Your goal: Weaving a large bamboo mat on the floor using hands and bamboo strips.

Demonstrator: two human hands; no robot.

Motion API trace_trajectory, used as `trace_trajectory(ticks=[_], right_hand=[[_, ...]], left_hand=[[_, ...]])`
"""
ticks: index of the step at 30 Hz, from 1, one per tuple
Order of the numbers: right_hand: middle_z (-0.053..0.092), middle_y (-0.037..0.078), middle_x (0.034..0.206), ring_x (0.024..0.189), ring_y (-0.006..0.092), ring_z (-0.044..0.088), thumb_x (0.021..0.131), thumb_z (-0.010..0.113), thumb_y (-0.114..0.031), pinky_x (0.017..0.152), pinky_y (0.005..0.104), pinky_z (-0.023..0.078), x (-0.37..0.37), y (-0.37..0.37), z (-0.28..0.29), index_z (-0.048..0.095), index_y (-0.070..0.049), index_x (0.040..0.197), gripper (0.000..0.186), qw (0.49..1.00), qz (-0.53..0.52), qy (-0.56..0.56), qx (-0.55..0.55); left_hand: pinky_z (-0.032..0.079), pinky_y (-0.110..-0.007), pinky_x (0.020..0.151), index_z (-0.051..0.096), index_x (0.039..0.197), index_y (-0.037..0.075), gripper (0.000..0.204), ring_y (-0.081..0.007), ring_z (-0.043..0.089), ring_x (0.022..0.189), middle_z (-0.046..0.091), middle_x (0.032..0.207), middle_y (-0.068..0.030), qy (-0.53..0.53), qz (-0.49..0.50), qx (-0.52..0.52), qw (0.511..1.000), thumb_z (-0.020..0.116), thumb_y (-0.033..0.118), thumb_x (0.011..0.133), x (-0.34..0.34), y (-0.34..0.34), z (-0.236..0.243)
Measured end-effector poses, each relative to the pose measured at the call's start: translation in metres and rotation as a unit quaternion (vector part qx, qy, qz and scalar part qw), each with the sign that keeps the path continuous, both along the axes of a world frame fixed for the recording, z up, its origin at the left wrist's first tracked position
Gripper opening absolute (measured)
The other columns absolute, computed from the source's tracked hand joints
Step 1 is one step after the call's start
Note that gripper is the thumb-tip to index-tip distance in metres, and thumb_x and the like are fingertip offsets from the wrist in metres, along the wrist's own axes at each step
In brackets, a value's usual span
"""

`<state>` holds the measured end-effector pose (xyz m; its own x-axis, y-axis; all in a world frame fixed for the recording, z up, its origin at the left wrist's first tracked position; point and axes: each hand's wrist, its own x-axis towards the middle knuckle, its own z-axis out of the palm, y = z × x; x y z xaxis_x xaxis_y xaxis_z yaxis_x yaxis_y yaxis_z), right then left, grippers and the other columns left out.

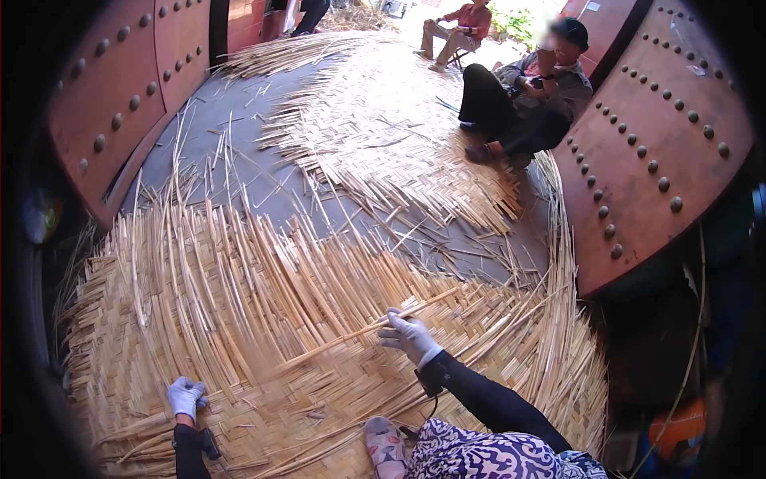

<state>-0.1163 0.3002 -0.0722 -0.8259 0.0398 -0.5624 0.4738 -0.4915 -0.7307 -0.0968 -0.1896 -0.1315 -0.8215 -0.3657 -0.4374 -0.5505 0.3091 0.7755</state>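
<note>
While the tan mat is herringbone-woven, the held strip looks straight.

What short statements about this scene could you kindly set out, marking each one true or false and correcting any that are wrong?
1. The right hand holds a long, thin strip. True.
2. The left hand is bare. False: it is gloved in a pale colour.
3. Beyond the near woven mat lies another woven mat. True.
4. The person in a dark cap stands at the far left. False: that person sits at the upper right.
5. The reddish door panel on the right is smooth all over. False: rows of round studs cover it.
</note>
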Motion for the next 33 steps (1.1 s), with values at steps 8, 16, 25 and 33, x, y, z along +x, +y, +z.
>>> trace_trajectory(ticks=[8, 16, 25, 33], right_hand=[[0.056, 0.006, 0.098, 0.083, 0.0154, 0.056, 0.083, 0.053, -0.033, 0.073, 0.0304, 0.046, -0.016, 0.025, 0.013, 0.048, -0.009, 0.111, 0.037, 0.989, -0.009, 0.09, 0.119], [0.056, 0.009, 0.101, 0.077, 0.0126, 0.058, 0.083, 0.054, -0.027, 0.064, 0.0251, 0.05, -0.016, 0.015, -0.009, 0.046, -0.006, 0.115, 0.039, 0.997, -0.009, 0.027, 0.075], [0.057, 0.008, 0.101, 0.078, 0.0118, 0.059, 0.085, 0.051, -0.026, 0.065, 0.0228, 0.05, -0.009, 0.012, -0.008, 0.045, -0.004, 0.116, 0.039, 0.994, 0.009, 0.06, 0.085], [0.057, 0.009, 0.101, 0.079, 0.0115, 0.059, 0.085, 0.051, -0.026, 0.065, 0.0226, 0.05, -0.011, 0.019, -0.011, 0.046, -0.004, 0.116, 0.038, 0.994, 0.011, 0.056, 0.095]], left_hand=[[0.035, -0.031, 0.041, 0.054, 0.06, 0.005, 0.008, -0.0165, 0.044, 0.044, 0.051, 0.054, -0.0081, 0.097, -0.06, -0.244, 0.963, 0.057, 0.01, 0.065, 0.007, 0.009, 0.002], [0.045, -0.022, 0.041, 0.06, 0.085, -0.001, 0.014, -0.0125, 0.059, 0.051, 0.062, 0.067, -0.0072, -0.042, 0.0, -0.015, 0.999, 0.061, 0.006, 0.073, -0.004, 0.006, 0.018], [0.046, -0.021, 0.047, 0.062, 0.085, 0.001, 0.022, -0.01, 0.059, 0.056, 0.061, 0.064, -0.0046, -0.094, -0.067, -0.079, 0.99, 0.066, 0.016, 0.07, -0.017, 0.005, 0.029], [0.047, -0.037, 0.065, 0.062, 0.086, 0.013, 0.025, -0.0307, 0.059, 0.07, 0.062, 0.074, -0.0135, 0.01, -0.089, -0.436, 0.895, 0.058, 0.034, 0.072, -0.05, 0.029, 0.025]])
